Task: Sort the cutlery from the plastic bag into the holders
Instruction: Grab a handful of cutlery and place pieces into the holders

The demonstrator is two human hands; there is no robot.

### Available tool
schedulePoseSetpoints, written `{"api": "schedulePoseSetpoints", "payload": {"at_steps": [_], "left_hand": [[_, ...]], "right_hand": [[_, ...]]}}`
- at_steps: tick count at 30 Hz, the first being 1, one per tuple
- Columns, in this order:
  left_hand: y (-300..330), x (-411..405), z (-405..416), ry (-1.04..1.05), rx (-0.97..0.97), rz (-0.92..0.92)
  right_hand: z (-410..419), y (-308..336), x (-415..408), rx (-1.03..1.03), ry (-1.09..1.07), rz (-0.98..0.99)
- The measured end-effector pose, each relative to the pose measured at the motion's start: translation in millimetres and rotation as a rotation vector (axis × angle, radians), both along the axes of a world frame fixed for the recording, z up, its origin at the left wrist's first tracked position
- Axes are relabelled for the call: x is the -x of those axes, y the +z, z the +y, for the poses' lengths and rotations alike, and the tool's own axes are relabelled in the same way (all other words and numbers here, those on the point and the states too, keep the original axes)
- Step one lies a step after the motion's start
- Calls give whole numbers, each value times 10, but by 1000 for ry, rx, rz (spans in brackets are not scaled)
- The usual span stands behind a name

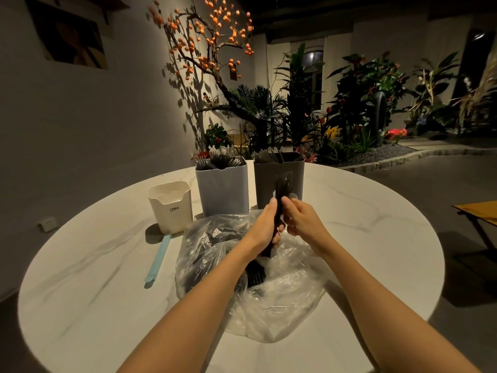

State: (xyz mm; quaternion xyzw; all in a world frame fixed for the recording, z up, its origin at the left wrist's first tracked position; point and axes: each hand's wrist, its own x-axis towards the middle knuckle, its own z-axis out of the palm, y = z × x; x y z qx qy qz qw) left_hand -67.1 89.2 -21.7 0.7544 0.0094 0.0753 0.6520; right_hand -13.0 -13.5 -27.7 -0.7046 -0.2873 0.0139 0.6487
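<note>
A clear plastic bag [279,289] full of black plastic cutlery lies on the round table. Above it, my left hand [265,227] grips a bundle of black cutlery [282,187] upright, spoon ends up. My right hand [301,216] pinches the same bundle from the right. Behind stand a light blue holder [223,189] with black forks and spoons, and a dark grey holder [269,181] with black cutlery. A smaller cream holder [172,208] stands at the left, with nothing showing above its rim.
A light blue utensil [158,258] lies flat on the white marble table [94,278], left of the bag. A wooden bench [478,211] stands off the table's right side. Plants and a tree with orange fruit fill the background.
</note>
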Motion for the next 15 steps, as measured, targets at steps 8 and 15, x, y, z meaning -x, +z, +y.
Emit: {"api": "schedulePoseSetpoints", "payload": {"at_steps": [8, 15], "left_hand": [[-34, 1, 64, 50, 44, -2], [-4, 3, 95, 102, 68, -84]], "right_hand": [[31, -17, 12, 11, 15, 39], [24, -18, -2, -32, 35, 87]]}}
